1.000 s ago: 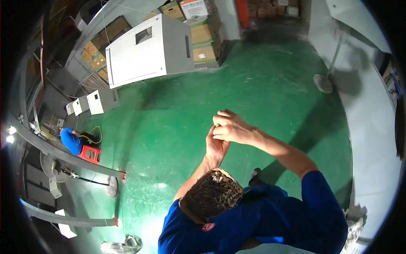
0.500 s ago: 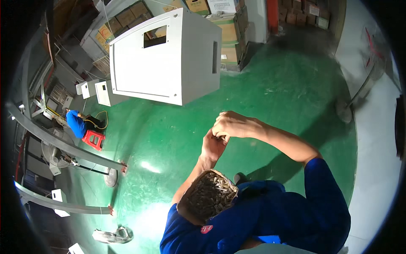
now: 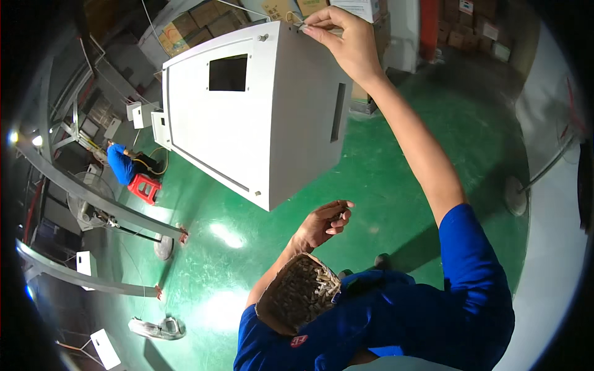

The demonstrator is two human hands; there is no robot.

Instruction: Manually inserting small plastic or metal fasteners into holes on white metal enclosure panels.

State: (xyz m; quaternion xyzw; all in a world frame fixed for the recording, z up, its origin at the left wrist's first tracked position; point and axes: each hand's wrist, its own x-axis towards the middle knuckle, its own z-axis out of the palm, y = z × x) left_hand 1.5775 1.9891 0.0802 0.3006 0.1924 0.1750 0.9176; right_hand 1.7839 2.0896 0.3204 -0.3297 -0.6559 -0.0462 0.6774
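Close in at the bottom of the frame, an open cardboard box point(image 3: 272, 321) sits against the chest of a blue shirt point(image 3: 396, 315), in the crook of the left arm, heaped with small pale plugs point(image 3: 318, 286). Just above it, the left hand point(image 3: 323, 225) is half curled, its fingers bent in over some small bits too shadowed to make out. A pair of shoes shows right of it.

The right arm stretches up to the upper middle, where the right hand point(image 3: 349, 43) pinches a small greyish piece between thumb and forefinger, the other fingers loosely bent. It is at the top corner of a large white metal cabinet point(image 3: 223, 133), which fills the upper middle, tilted, with a dark rectangular cutout in its front and a narrow slot in its side.

Beyond lies the green floor point(image 3: 383, 188). At left, past grey bars, a person in blue point(image 3: 119, 164) sits on a red stool point(image 3: 144, 187). Farthest off, stacked cartons point(image 3: 204, 20) line the top, and more fill the upper right.
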